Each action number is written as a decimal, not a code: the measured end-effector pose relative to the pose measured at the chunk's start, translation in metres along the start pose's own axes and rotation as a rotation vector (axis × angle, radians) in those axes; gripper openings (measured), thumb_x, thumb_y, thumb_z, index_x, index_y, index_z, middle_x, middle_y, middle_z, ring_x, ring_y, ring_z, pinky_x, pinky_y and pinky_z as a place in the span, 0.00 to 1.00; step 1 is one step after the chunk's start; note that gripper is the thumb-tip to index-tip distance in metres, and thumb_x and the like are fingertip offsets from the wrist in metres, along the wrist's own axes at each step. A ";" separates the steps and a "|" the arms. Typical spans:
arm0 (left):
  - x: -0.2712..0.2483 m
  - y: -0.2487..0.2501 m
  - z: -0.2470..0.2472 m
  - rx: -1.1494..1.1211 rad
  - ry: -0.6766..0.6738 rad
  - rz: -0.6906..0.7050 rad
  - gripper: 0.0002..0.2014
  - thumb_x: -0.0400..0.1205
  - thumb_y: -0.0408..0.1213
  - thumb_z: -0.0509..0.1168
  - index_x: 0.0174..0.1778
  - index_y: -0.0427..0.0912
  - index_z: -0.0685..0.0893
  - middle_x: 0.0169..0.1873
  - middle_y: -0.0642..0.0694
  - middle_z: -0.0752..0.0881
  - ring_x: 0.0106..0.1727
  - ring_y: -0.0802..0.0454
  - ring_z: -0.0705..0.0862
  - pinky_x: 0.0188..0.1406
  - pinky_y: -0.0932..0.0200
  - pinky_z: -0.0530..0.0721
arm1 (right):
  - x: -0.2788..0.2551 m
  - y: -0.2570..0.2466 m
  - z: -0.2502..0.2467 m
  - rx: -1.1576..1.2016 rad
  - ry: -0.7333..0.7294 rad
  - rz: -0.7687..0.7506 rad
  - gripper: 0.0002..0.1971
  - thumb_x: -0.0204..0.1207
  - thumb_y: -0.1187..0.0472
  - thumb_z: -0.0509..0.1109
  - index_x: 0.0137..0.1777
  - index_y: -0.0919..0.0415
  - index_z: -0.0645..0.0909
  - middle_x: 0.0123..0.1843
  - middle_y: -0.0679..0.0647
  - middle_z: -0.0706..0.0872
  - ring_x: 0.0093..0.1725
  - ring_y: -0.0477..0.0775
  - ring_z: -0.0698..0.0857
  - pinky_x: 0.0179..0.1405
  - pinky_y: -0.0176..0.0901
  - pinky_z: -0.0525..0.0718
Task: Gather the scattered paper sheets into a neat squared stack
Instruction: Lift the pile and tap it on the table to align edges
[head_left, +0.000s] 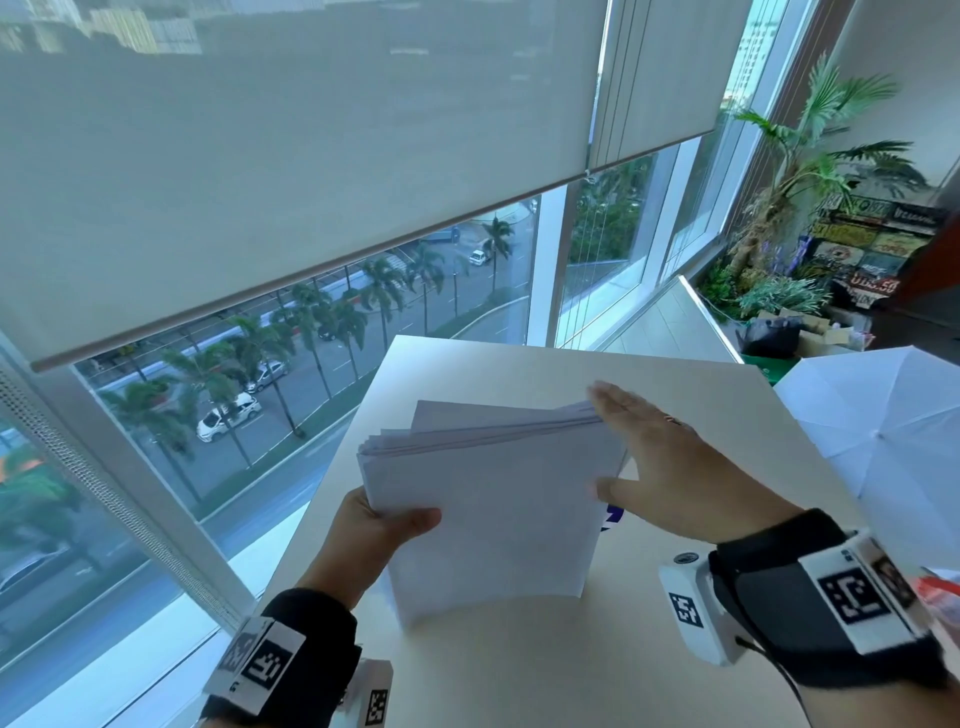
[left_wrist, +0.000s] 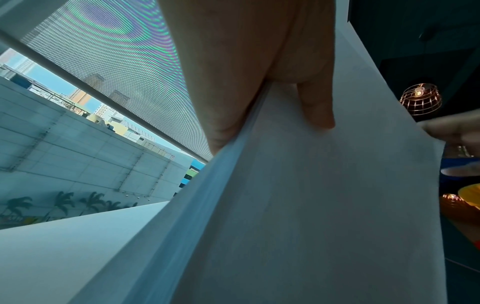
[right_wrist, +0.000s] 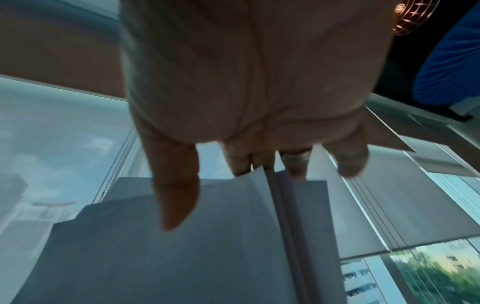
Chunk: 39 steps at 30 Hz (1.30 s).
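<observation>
Pale tabletop (head_left: 545, 670) beside a big window (head_left: 322, 332) with its blind half down. Left hand (head_left: 366, 535) grips the left edge of the sheets (head_left: 488, 499), thumb on top, holding them tilted with their lower edge on the tabletop. Right hand (head_left: 670, 467) is flat, fingers straight, against their right edge, which is uneven.

On the decorative plates (head_left: 862, 244) stacked beside the plant at the far right, one seems to read "UDS.50"; the rest is too blurred.
</observation>
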<state>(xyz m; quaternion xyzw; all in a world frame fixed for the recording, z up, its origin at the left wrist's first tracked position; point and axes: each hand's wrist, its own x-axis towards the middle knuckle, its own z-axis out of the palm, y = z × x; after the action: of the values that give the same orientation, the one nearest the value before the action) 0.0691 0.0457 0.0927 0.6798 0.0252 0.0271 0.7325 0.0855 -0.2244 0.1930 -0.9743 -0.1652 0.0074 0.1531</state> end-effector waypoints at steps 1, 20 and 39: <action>0.000 0.000 0.000 0.001 -0.001 -0.001 0.14 0.57 0.30 0.74 0.39 0.44 0.89 0.29 0.55 0.92 0.33 0.61 0.89 0.32 0.71 0.85 | 0.000 0.001 0.000 0.036 0.028 0.006 0.43 0.73 0.51 0.68 0.82 0.48 0.45 0.84 0.40 0.45 0.83 0.43 0.46 0.83 0.52 0.50; 0.001 0.000 -0.002 0.014 0.012 -0.048 0.10 0.57 0.31 0.75 0.32 0.46 0.91 0.29 0.53 0.92 0.33 0.60 0.90 0.33 0.70 0.86 | 0.011 -0.069 0.014 0.005 0.031 -0.234 0.44 0.73 0.45 0.60 0.80 0.48 0.34 0.79 0.34 0.36 0.79 0.35 0.39 0.82 0.59 0.42; -0.003 0.001 -0.002 0.032 -0.008 -0.052 0.10 0.60 0.31 0.75 0.36 0.41 0.91 0.32 0.48 0.92 0.36 0.55 0.89 0.39 0.62 0.87 | 0.018 -0.119 0.017 -0.004 0.002 -0.393 0.41 0.77 0.50 0.62 0.81 0.47 0.38 0.82 0.36 0.38 0.83 0.43 0.42 0.79 0.57 0.37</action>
<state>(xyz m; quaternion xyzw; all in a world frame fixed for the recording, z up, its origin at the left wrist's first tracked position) 0.0658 0.0475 0.0938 0.6907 0.0404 0.0051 0.7220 0.0638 -0.1063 0.2130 -0.9236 -0.3520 -0.0240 0.1499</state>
